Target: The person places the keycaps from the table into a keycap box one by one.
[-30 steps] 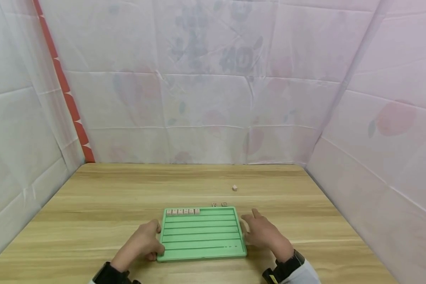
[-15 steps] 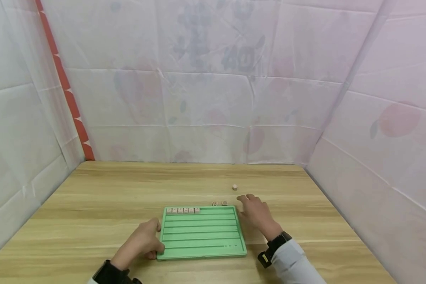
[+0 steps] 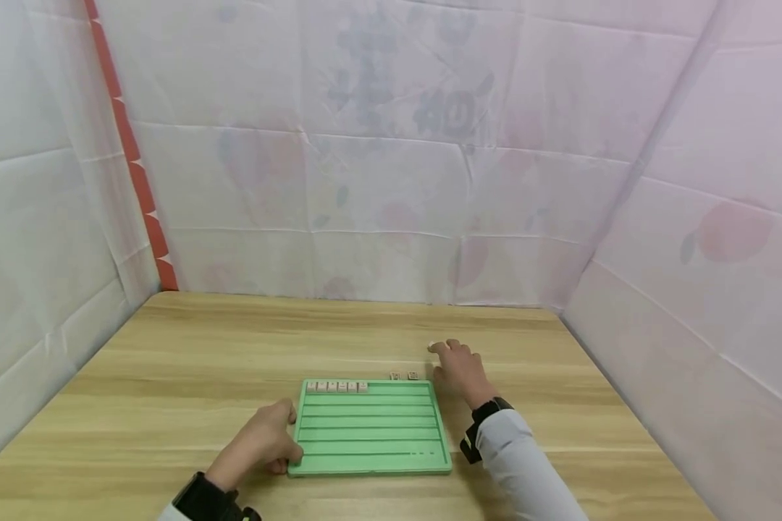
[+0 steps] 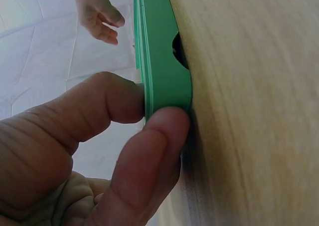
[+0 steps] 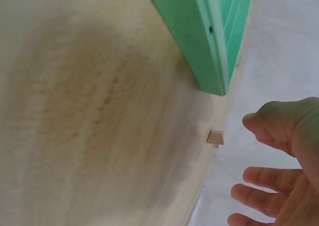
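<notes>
A green grooved tray (image 3: 371, 434) lies flat on the wooden table (image 3: 234, 340); several small pale tiles (image 3: 335, 387) sit in its top groove. My left hand (image 3: 280, 443) grips the tray's left edge; in the left wrist view that hand (image 4: 162, 109) pinches the green rim (image 4: 159, 46) between thumb and finger. My right hand (image 3: 444, 353) reaches out past the tray's far right corner, its fingertips at a lone small cube (image 3: 431, 346). In the right wrist view the right hand (image 5: 259, 151) is spread and holds nothing, with one pale tile (image 5: 216, 137) close to the thumb.
Two more small tiles (image 3: 403, 375) lie on the table just beyond the tray's far edge, left of my right hand. Pale fabric walls (image 3: 391, 181) enclose the table at the back and both sides, with a red strip (image 3: 137, 181) at the left corner.
My right hand has moved from beside the tray's right edge forward to the lone cube. The left hand and the tray have stayed put.
</notes>
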### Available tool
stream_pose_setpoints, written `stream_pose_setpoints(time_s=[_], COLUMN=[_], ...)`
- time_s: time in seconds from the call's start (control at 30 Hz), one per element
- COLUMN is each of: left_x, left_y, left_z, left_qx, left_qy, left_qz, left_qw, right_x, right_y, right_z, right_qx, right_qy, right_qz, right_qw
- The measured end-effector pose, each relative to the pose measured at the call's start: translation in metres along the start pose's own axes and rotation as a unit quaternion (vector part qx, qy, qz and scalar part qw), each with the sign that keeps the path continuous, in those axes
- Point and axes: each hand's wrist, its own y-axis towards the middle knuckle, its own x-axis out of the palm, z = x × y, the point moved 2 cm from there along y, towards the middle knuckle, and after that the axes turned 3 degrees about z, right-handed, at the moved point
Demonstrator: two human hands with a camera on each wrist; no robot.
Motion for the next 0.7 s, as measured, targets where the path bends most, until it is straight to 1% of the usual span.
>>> stream_pose_setpoints(time_s=[0.27,0.4,0.6,0.7], left_x=[0.001,0.003,0.006,0.008], left_y=[0.002,0.002,0.002,0.002], left_z=[0.002,0.005,0.009,0.011], left_qx=[-0.002,0.005,0.003,0.001], left_qy=[0.007,0.003,0.007,0.006], left_qz=[0.006,0.012,0.005,0.003], left_qw=[1.0000,0.9999,1.0000,1.0000], right_x=[0.004,0.005,0.006,0.007], right_y=[0.013,0.017,0.017,0.019], right_z=[0.000,0.002,0.009,0.014], right_qx=[0.003,0.006,0.031,0.032], right_qy=[0.031,0.035,0.039,0.039], right_qz=[-0.042,-0.058,-0.078,-0.085], right_qw=[0.9986,0.9977,0.9957,0.9951])
